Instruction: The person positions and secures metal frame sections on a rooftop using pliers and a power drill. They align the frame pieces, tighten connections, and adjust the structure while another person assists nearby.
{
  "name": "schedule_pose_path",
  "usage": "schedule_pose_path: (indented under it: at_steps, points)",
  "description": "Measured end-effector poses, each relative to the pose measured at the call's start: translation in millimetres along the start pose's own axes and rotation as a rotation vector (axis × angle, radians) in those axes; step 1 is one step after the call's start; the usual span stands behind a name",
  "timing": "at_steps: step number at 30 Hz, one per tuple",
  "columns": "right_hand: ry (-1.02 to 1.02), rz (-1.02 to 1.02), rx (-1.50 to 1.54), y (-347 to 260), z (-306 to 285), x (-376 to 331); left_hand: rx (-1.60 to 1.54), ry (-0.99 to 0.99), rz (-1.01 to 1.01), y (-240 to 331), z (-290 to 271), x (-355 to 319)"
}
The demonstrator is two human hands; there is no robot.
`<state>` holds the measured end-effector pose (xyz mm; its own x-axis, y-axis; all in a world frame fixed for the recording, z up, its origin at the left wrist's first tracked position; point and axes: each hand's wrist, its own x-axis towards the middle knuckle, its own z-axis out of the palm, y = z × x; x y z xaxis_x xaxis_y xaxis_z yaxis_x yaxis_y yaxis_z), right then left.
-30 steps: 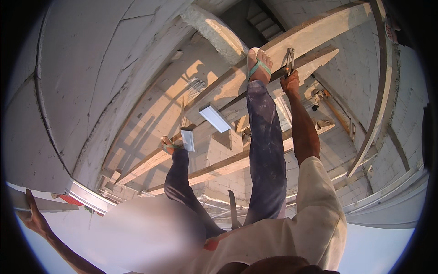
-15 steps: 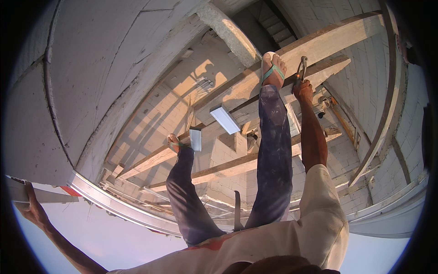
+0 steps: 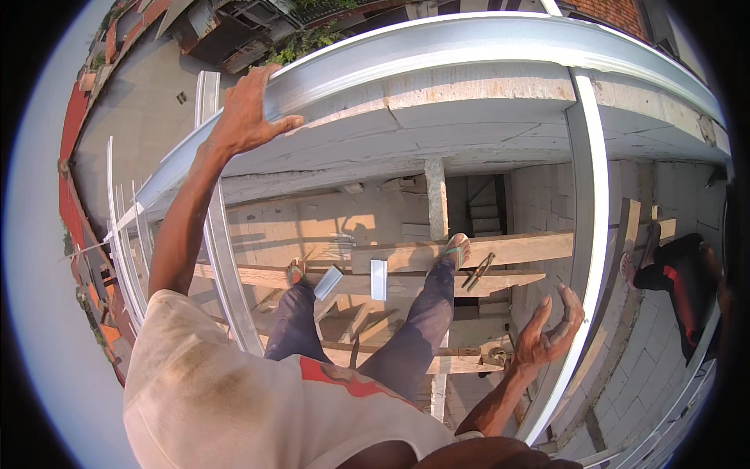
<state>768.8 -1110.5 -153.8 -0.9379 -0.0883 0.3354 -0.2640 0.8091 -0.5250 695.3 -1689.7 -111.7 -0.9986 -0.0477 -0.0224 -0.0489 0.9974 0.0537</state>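
Note:
My left hand [image 3: 250,116] is hooked over the long silver metal channel [image 3: 422,53] along the wall top, fingers over its far edge and thumb stretched out below. My right hand [image 3: 549,332] is raised, thumb and fingers apart and curled, with nothing in it. It is close beside an upright-looking silver metal bar [image 3: 591,195]; whether the fingertips touch it I cannot tell. Dark-handled pliers [image 3: 478,271] lie on the wooden planks [image 3: 531,247] beside my right foot.
Two short silver channel pieces [image 3: 378,280] lie between my feet. I stand on planks high above a floor [image 3: 266,234]. More metal bars [image 3: 223,258] rise at the left. Another person's legs [image 3: 680,273] are at the far right. Rooftops and a yard [image 3: 148,102] lie beyond the wall.
My view has swung up to the wall top. The pliers have left my right hand and lie on the planks. My left hand has come onto the long metal channel.

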Motion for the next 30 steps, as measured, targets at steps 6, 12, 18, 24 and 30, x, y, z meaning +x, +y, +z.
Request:
schedule_pose_path:
  at_steps: [6, 12, 18, 24, 30]
  points:
    - [-0.281, 0.201, -0.126, 25.0, -29.3, 97.4, 0.057, -0.046, -0.18, 53.4, 13.4, 51.8]
    - [-0.51, 0.365, 0.067, 73.9, -13.6, 95.9, 0.053, 0.001, -0.196, 63.2, 10.3, 48.1]
    - [-0.523, 0.393, 0.018, 65.9, -10.5, 104.2, 0.014, 0.057, -0.223, 63.2, 17.9, 38.2]
    - [-0.473, 0.357, -0.038, 73.7, -6.4, 94.8, 0.036, 0.058, -0.254, 75.9, 12.4, 47.8]
    - [-0.479, 0.378, -0.037, 75.4, -11.5, 101.1, -0.005, 0.121, -0.212, 76.9, 15.1, 52.3]
